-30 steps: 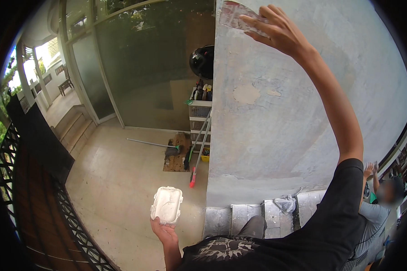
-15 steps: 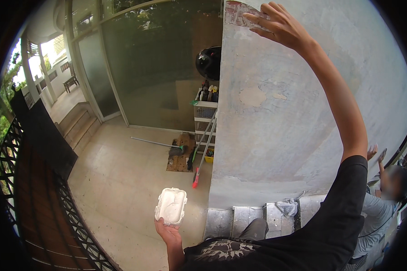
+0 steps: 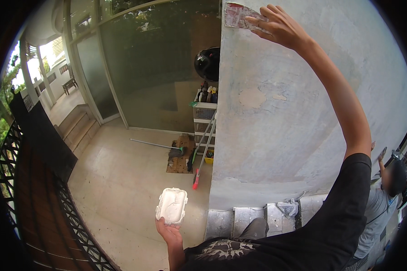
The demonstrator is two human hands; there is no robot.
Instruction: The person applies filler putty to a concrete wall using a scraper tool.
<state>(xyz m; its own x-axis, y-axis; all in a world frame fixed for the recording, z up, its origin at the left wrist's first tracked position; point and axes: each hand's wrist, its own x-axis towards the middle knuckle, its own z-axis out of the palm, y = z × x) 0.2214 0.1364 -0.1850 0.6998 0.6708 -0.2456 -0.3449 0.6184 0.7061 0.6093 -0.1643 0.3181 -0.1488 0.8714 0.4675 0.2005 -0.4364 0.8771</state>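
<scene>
Flat scraper blade (image 3: 238, 15), pale with reddish smears; pressed against the grey plastered wall (image 3: 303, 113) near its top left corner, under the fingers of the right hand (image 3: 280, 28); fingers spread flat over the blade, arm raised and fully stretched; whether the thumb closes behind the blade, cannot tell. White rectangular tub (image 3: 172, 205), filled with pale paste; well below the scraper, resting on the upturned left hand (image 3: 168, 231), fingers curled about its near end. Below the right hand on the wall, a patch of bare filler (image 3: 253, 97). Beyond the tub: a red-handled mop (image 3: 202, 153) leaning on a white drawer unit (image 3: 205, 119); a broom (image 3: 160, 147) lying on the tiled floor (image 3: 113, 189); a dark helmet (image 3: 208, 63) above the drawers. Far right of the raised arm, another person (image 3: 389, 189) in a grey shirt.
</scene>
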